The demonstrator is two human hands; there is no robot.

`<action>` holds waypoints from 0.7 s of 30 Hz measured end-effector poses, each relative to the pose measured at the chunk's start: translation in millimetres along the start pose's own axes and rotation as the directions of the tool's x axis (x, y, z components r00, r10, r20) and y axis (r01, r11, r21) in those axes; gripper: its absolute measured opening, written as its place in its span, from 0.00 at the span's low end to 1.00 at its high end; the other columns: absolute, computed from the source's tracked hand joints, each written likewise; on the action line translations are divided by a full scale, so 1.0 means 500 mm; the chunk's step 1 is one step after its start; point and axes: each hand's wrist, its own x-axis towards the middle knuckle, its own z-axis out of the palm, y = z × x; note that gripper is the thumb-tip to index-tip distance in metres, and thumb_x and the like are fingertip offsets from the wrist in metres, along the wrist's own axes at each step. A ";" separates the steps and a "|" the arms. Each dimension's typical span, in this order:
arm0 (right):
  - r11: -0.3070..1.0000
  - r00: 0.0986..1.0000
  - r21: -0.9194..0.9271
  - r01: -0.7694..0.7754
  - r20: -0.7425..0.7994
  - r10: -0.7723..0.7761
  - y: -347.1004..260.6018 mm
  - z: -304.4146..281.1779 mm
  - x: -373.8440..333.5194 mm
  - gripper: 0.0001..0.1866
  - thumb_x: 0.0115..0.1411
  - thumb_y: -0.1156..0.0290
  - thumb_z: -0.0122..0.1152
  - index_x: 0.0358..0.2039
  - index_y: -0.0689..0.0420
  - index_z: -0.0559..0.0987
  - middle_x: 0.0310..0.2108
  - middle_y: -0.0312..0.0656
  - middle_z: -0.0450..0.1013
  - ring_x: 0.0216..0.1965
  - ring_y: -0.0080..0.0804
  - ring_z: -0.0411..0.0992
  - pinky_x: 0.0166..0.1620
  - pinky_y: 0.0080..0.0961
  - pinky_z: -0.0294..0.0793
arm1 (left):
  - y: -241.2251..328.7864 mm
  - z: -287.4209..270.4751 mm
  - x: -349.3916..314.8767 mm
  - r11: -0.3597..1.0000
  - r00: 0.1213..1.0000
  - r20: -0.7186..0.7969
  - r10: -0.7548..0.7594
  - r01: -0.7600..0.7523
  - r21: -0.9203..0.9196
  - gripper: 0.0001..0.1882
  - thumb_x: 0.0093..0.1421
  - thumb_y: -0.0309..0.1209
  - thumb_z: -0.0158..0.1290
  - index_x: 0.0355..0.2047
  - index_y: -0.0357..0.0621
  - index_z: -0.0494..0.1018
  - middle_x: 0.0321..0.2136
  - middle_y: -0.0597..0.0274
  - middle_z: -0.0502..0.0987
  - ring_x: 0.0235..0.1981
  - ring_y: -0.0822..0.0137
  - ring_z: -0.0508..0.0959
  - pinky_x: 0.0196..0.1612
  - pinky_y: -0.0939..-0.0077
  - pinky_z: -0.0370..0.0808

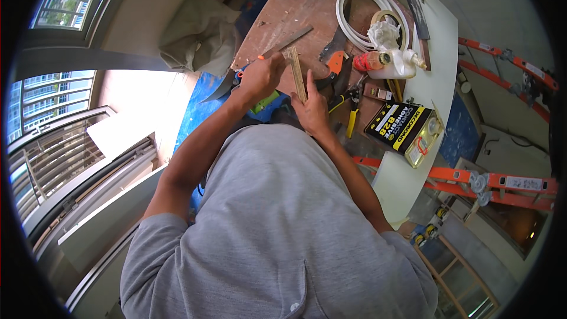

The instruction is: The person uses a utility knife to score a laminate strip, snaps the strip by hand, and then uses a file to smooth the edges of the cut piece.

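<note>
My right hand [312,110] grips the lower end of a narrow wooden strip [297,74], its index finger pointing up along one side. Beside the strip's far end, my left hand [264,75] is closed, its fingertips close to the wood. A small orange tip shows above the left knuckles, but what that hand holds is mostly hidden. Beyond it, a flat metal blade or ruler [295,38] lies on the brown worktable [274,15]. To the right of the strip is an orange-handled handsaw [336,62]. Yellow-handled pliers [352,119] lie right of my right hand.
At the right of the table are a black-and-yellow adhesive tin [393,123], a white bottle [396,66], a red bottle [369,61] and a coil of white edging [345,6]. Orange ladders [502,182] stand further right. A grey-green cloth [198,35] hangs at the left.
</note>
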 end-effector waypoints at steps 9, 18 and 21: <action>0.999 0.999 0.027 -0.030 0.040 0.029 -0.007 -0.012 0.000 0.44 0.62 0.66 0.66 0.72 0.68 0.56 0.36 0.68 0.77 0.40 0.67 0.78 0.42 0.52 0.76 | -0.007 -0.010 0.031 0.999 0.999 -0.047 0.016 -0.018 -0.045 0.14 0.71 0.39 0.52 0.40 0.40 0.75 0.28 0.38 0.79 0.32 0.34 0.80 0.35 0.42 0.73; 0.999 1.000 0.040 -0.006 0.024 0.005 0.004 -0.010 0.003 0.45 0.62 0.65 0.67 0.73 0.66 0.55 0.45 0.68 0.77 0.46 0.67 0.77 0.48 0.50 0.77 | 0.016 -0.005 -0.019 0.996 0.989 0.127 0.078 -0.082 0.026 0.13 0.71 0.38 0.51 0.41 0.41 0.75 0.28 0.39 0.79 0.33 0.36 0.80 0.35 0.45 0.74; 0.999 0.999 0.032 -0.026 0.039 0.025 -0.004 -0.012 -0.001 0.45 0.62 0.65 0.67 0.73 0.65 0.55 0.49 0.68 0.77 0.49 0.66 0.77 0.49 0.49 0.77 | 0.013 -0.022 0.019 0.998 1.000 0.013 -0.002 0.003 -0.060 0.14 0.73 0.38 0.49 0.40 0.39 0.75 0.30 0.40 0.78 0.34 0.37 0.79 0.37 0.48 0.74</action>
